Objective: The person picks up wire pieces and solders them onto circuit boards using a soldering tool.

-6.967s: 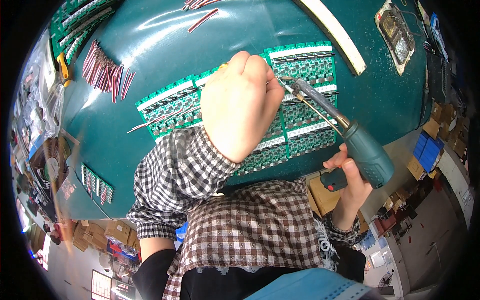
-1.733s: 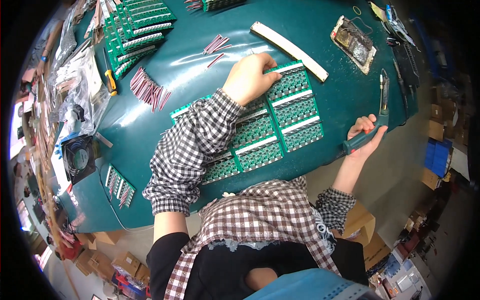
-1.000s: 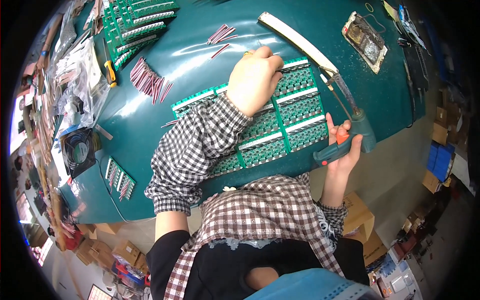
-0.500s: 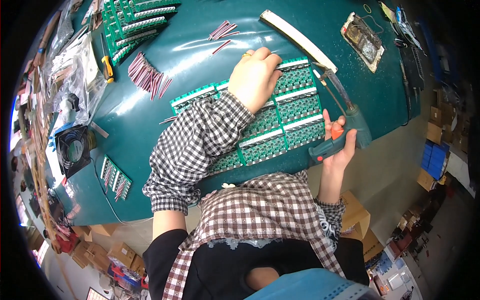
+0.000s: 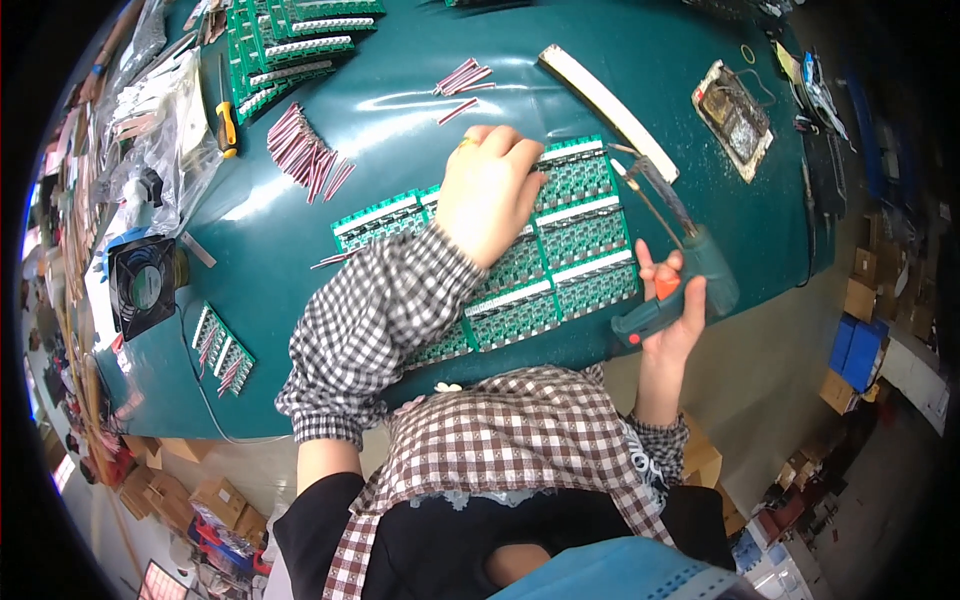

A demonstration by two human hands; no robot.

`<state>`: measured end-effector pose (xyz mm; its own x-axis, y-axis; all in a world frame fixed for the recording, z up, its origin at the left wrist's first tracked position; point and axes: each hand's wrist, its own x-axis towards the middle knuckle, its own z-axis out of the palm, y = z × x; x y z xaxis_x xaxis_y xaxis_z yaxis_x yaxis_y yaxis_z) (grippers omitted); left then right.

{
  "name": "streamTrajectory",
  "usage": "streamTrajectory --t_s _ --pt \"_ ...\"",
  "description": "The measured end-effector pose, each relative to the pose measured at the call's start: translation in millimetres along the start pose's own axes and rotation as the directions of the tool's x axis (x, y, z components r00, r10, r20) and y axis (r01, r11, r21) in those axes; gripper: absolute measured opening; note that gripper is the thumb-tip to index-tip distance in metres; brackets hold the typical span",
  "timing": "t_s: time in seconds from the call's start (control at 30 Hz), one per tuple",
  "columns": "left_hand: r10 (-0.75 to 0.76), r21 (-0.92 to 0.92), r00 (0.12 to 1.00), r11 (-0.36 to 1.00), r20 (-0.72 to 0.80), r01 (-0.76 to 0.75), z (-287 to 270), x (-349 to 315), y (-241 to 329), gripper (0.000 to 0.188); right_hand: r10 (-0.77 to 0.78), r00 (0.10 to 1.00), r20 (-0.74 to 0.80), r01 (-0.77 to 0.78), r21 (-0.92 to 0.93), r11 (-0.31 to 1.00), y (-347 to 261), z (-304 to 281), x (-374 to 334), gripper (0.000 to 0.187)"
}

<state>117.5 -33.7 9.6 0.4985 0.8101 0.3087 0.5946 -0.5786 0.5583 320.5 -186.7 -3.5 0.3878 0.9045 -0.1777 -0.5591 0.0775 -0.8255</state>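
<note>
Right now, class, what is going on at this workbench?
A person in a checked shirt works at a dark green bench. The left hand presses flat on a panel of green circuit boards. The right hand grips a teal pistol-style soldering gun, its tip angled toward the panel's upper right edge. A pile of thin red-and-white components lies to the left, more boards stacked beyond.
</note>
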Motion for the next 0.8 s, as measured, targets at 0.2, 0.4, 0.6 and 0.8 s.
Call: streamTrajectory --t_s 0.2,0.4,0.6,0.8 --pt "-0.393 -0.886 0.843 0.129 0.367 0.446 -28.6 -10.5 36.9 0.024 0.058 0.997 0.052 -0.057 -0.033 0.998 -25.2 19.6 -7.8 0.044" --pt "-0.457 -0.842 0.708 -0.312 0.539 0.44 -25.7 -2.8 50.7 0.019 0.084 0.995 0.048 -0.075 -0.167 0.983 -26.1 40.6 -14.0 0.049" --pt "-0.469 -0.826 0.706 -0.47 0.532 0.31 -17.4 -2.7 48.4 0.014 0.076 0.997 0.032 -0.067 -0.216 0.974 -22.1 44.8 -11.6 0.049" --pt "-0.501 -0.831 0.689 -0.48 0.523 0.281 -13.9 -6.8 46.5 0.015 0.096 0.995 -0.01 -0.095 -0.236 0.967 -20.5 52.7 -16.1 0.048"
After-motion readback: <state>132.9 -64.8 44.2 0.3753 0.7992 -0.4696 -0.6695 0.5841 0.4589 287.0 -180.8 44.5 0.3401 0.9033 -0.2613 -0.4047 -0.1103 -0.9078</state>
